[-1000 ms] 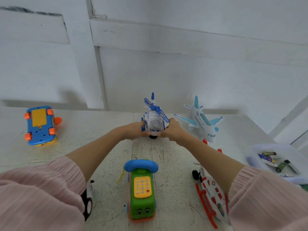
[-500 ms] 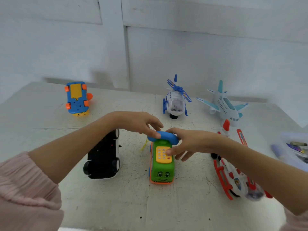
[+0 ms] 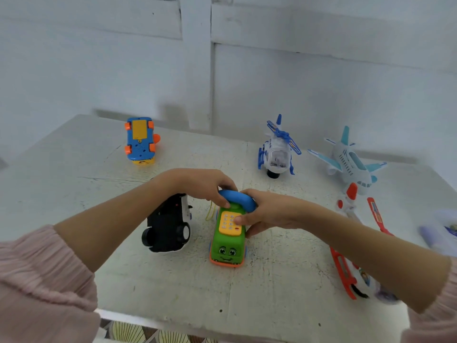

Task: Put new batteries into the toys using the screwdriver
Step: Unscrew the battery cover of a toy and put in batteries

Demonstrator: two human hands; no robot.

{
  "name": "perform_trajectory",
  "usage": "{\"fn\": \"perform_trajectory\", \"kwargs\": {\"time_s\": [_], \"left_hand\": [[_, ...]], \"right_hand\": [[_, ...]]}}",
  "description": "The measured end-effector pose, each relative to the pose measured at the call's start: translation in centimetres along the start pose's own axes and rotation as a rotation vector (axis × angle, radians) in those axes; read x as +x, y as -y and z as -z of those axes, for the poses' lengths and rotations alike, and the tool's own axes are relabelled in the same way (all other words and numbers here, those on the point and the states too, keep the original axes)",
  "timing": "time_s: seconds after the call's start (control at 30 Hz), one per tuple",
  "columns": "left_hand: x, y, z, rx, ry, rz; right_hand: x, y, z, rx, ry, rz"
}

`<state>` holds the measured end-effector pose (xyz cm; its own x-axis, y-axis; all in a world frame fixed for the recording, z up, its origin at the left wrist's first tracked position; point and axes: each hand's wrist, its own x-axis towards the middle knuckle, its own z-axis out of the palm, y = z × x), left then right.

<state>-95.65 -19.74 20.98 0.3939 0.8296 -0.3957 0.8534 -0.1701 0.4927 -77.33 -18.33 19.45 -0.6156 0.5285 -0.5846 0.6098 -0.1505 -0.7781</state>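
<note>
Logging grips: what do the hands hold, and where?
Both the left hand and right hand grip the green toy phone, at its blue handset end.

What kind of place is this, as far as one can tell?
Probably a plain indoor room: a worn white table against a white panelled wall, with toys such as a green phone and a helicopter.

table (image 3: 173, 288) | phone toy (image 3: 227, 246) | black car (image 3: 168, 226) | helicopter (image 3: 277, 154) | airplane (image 3: 348, 162)

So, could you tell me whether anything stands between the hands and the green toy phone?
Nothing visible does: the left hand and right hand already grip the green toy phone at its blue handset.
</note>
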Motion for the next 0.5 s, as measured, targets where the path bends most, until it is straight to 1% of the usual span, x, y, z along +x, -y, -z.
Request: {"fn": "perform_trajectory", "kwargs": {"time_s": [0.2, 0.37, 0.5], "left_hand": [[0.6, -0.6, 1.2, -0.016, 0.046, 0.024], [2.7, -1.2, 2.1, -0.058, -0.076, 0.040], [4.7, -1.4, 2.1, -0.109, -0.097, 0.041]], "right_hand": [[-0.9, 0.3, 1.9, -0.041, -0.083, -0.025], [-1.8, 0.2, 5.0, -0.022, -0.211, 0.007], [-1.9, 0.1, 6.2, -0.053, -0.268, -0.001]]}}
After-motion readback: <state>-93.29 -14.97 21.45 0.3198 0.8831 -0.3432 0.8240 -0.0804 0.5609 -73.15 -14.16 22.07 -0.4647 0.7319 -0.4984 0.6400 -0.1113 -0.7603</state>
